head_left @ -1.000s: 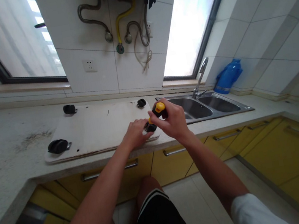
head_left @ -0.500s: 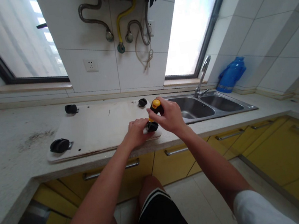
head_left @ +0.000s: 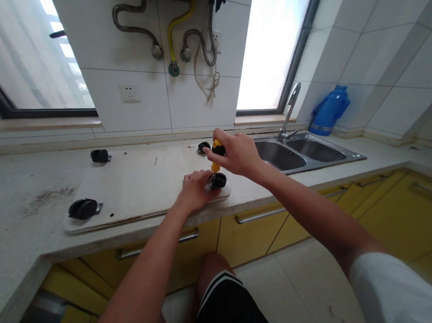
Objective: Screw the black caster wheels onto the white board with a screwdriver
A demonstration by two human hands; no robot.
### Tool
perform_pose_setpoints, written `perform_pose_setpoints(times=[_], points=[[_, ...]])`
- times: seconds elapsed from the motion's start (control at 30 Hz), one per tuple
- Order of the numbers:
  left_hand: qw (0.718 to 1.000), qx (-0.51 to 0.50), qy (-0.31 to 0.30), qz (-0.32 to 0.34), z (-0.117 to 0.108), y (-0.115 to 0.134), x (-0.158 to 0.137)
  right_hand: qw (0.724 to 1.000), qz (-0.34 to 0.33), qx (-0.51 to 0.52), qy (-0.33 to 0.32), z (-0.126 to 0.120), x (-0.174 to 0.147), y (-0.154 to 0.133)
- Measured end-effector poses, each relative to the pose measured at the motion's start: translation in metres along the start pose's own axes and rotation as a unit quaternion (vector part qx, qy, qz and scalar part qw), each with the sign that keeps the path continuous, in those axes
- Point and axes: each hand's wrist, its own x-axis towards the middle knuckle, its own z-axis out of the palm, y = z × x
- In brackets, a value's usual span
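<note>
On the speckled grey stone countertop [head_left: 4,193], a pale rectangular wooden board [head_left: 136,184] lies flat with small black caster wheels at its corners: 1 near-left [head_left: 82,209], 1 far-left [head_left: 99,156], 1 far-right [head_left: 203,147], and 1 near-right [head_left: 217,180] under the hands. Left hand [head_left: 195,188] rests on the board's near-right corner, fingers curled round that near-right caster, touching it and pinning it to the board. Right hand [head_left: 235,153] sits just above, fingers closed around the black-and-yellow-handled screwdriver [head_left: 215,157]; tool stands roughly upright, tip down at the caster, metal shaft too small to make out. Right of the board, a stainless steel double sink [head_left: 302,152] with a chrome tap [head_left: 289,110]; a blue plastic jug [head_left: 329,110] stands behind it against the tiled wall. White wall socket [head_left: 129,93] and corrugated metal hoses plus 1 yellow hose [head_left: 179,23] above the counter, between 2 windows. Yellow cabinet fronts [head_left: 253,227] with metal bar handles below. No readable brands, labels or writing anywhere; any marking on the screwdriver is hidden by the grip.
</note>
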Motion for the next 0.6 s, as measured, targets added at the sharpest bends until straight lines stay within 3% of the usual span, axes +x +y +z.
perform_pose_setpoints(times=[0.33,0.6], points=[[0.999,-0.037,-0.001,-0.011,-0.006,-0.001,0.004,0.999,0.013,0.011,0.038,0.011,0.004,-0.001],[0.999,-0.048,-0.003,-0.015,-0.012,0.002,0.005,0.999,0.01,-0.007,0.037,0.005,0.011,-0.003]])
